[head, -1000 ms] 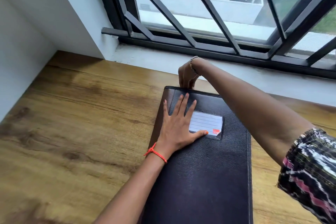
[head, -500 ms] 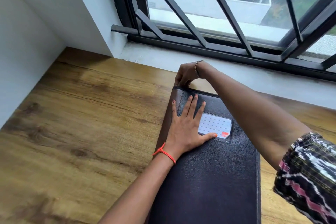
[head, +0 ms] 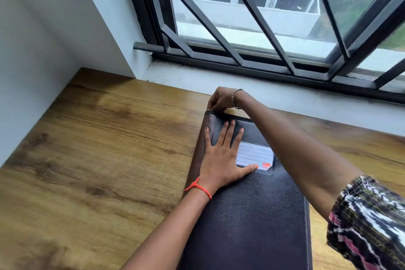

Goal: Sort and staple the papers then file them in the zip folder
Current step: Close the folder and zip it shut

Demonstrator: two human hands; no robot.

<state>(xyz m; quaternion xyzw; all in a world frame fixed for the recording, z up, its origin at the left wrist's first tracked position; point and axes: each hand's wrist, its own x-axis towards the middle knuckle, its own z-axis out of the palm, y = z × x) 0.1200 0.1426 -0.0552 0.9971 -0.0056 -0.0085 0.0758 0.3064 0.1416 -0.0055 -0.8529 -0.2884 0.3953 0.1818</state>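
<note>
Left wrist with red thread bracelet point(head: 198, 187), right wrist with chain bracelet point(head: 235, 98), black-white-pink patterned sleeve point(head: 368, 221)

Left of the flat left hand point(head: 221, 160): wide open stretch of brown wood-grain tabletop point(head: 98, 149), running out to the white plaster wall point(head: 32, 72), which closes that side. Beyond the right hand point(head: 221, 99), pinching the far corner of the dark leather-grain zip folder point(head: 252, 215): short strip of wood, then pale window sill point(head: 285, 94) and black metal window grille point(head: 252, 17) stop any reach. Right forearm point(head: 295, 160) crosses above the folder, barring the way just right of the left hand. Past the forearm: open wood again
</note>
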